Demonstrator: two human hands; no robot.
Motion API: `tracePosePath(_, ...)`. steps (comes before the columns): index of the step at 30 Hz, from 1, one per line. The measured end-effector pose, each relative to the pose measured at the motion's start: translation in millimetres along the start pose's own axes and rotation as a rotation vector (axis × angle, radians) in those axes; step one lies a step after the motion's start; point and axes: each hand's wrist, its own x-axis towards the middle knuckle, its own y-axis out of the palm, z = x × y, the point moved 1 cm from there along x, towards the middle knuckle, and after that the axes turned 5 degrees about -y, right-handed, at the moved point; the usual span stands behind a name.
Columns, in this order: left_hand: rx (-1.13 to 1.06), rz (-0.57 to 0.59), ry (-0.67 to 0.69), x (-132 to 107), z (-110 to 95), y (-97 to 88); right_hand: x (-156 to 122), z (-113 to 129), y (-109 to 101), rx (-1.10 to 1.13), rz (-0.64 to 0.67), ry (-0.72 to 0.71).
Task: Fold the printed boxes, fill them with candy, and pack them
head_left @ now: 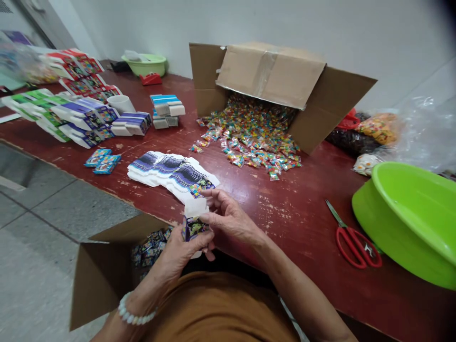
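Observation:
A small dark printed candy box with its white top flap raised is between my hands at the table's front edge. My left hand is closed round its lower part, thumb across the front. At the upper right of the box, my right hand has its thumb and fingers at the open flap; whether anything tiny is pinched there is hidden. Just beyond lies a fanned row of flat purple-and-white box blanks. Wrapped candies spill from a big cardboard carton on its side.
Red scissors and a green basin lie to the right. An open carton with several small boxes stands below the front edge. Stacked box blanks, two blue boxes and a tape dispenser are leftward.

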Motion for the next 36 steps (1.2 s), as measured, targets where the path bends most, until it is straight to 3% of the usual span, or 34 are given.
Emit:
tracePosePath(4, -0.022, -0.106, 0.043, 6.6, 2.4, 0.3, -7.8, -9.6, 9.0, 0.026, -0.028, 0.095)
tracePosePath(8, 0.056, -0.198, 0.062, 9.1, 5.6, -6.9, -4.7, -11.2, 6.8, -0.093, -0.259, -0.008)
tracePosePath(12, -0.041, -0.253, 0.176, 0.1, 4.2, -9.9, -1.0, -10.3, 2.7, -0.151, -0.36, -0.037)
tracePosePath(19, 0.041, -0.258, 0.276, -3.5, 4.2, -13.0, -3.4, -19.7, 7.9, -0.111, -0.329, -0.119)
tracePosePath(26, 0.101, -0.181, 0.273, 6.4, 5.9, -22.8, 1.3, -23.0, -10.7, 0.044, -0.275, 0.105)
tracePosePath(30, 0.141, -0.134, 0.229, 10.2, 5.5, -25.8, 3.3, -20.7, -14.5, 0.065, -0.172, 0.161)
tracePosePath(32, 0.097, -0.164, 0.241, 10.2, 4.5, -25.0, 3.0, -19.8, -11.9, 0.017, -0.14, 0.122)
tracePosePath(36, -0.145, -0.219, 0.147, 6.2, 4.3, -16.2, 1.9, -22.0, -6.3, -0.026, -0.238, -0.087)
